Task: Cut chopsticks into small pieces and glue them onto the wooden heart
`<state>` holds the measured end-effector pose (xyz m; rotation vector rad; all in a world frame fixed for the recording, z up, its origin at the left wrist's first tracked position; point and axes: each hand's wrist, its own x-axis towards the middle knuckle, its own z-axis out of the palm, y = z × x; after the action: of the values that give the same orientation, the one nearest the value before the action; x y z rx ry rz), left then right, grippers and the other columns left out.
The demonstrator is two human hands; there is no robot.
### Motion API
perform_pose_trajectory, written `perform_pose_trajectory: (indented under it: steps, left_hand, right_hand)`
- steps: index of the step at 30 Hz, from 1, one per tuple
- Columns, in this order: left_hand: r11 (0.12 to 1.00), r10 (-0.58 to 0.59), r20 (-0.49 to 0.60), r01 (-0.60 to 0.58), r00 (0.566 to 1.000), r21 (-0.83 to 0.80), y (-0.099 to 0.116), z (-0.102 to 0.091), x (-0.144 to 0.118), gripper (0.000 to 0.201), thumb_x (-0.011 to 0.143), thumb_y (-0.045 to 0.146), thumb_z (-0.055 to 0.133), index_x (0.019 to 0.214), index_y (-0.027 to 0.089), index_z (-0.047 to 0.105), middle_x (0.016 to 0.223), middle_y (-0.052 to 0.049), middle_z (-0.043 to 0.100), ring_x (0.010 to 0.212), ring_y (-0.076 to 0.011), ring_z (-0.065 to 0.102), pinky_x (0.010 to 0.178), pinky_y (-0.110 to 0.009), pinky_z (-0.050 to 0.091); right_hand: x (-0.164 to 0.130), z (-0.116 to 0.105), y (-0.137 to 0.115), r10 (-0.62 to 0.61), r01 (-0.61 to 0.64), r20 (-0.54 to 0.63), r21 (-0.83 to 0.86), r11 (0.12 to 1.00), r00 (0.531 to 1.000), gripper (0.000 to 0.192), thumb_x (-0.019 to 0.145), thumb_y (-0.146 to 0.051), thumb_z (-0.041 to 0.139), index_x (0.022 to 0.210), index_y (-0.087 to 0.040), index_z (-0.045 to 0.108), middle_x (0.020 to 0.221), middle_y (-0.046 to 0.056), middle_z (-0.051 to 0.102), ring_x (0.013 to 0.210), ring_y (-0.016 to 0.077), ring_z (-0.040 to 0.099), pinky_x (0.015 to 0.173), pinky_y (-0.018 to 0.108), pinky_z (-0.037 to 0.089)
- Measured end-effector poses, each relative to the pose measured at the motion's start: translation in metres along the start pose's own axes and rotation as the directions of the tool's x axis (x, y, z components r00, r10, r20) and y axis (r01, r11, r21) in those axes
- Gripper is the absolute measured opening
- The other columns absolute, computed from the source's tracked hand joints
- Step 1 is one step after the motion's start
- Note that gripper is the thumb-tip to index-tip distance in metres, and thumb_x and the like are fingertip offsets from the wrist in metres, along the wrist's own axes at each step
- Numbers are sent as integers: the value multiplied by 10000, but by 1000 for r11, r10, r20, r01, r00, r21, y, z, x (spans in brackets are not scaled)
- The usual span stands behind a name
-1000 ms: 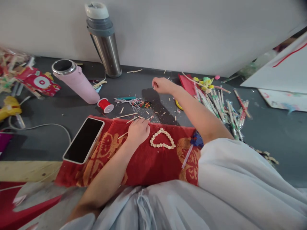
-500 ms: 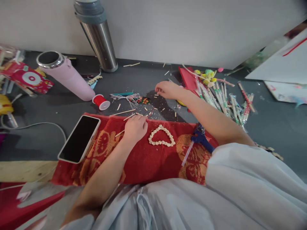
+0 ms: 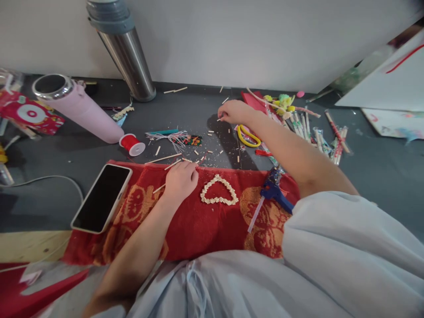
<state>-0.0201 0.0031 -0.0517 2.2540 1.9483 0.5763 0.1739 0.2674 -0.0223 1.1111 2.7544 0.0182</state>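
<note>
The right hand's (image 3: 236, 112) fingers (image 3: 224, 117) pinched a short stick piece (image 3: 219, 119) above the far worktop (image 3: 185, 115). The left hand (image 3: 180, 180) lay curled, fingers pressed together, on the red cloth (image 3: 198, 221), just left of the heart outline (image 3: 218, 194). This looked like gathering a piece; setting it on the heart would call for careful placing. The left fingertips were hidden, so whether they held anything I could not tell.

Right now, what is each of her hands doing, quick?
Left hand: curled shut, resting on the red cloth; whether it holds anything cannot be told.
Right hand: pinching a small stick piece.
</note>
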Motion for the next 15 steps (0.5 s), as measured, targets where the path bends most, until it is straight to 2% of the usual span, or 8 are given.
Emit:
perform_pose_trajectory:
  steps: [7, 15]
  left_hand:
    - [1000, 8, 32, -8, 999, -2, -1, -2, 1, 264, 851, 119, 473, 968, 160, 706, 921, -66, 736, 884, -221, 685, 814, -334, 547]
    - [1000, -2, 43, 3, 999, -6, 0, -1, 1, 263, 854, 120, 475, 978, 168, 702, 940, -68, 734, 897, -217, 681, 822, -332, 545]
  right_hand:
    - [5, 0, -12, -48, 52, 40, -92, 994, 998, 277, 864, -211, 505, 981, -116, 737, 995, 148, 714, 954, 250, 623, 807, 335, 420]
    - [0, -13, -40, -86, 78, 92, 91, 993, 992, 262, 840, -265, 555, 1004, -163, 731, 994, 96, 726, 905, 202, 642, 794, 295, 427]
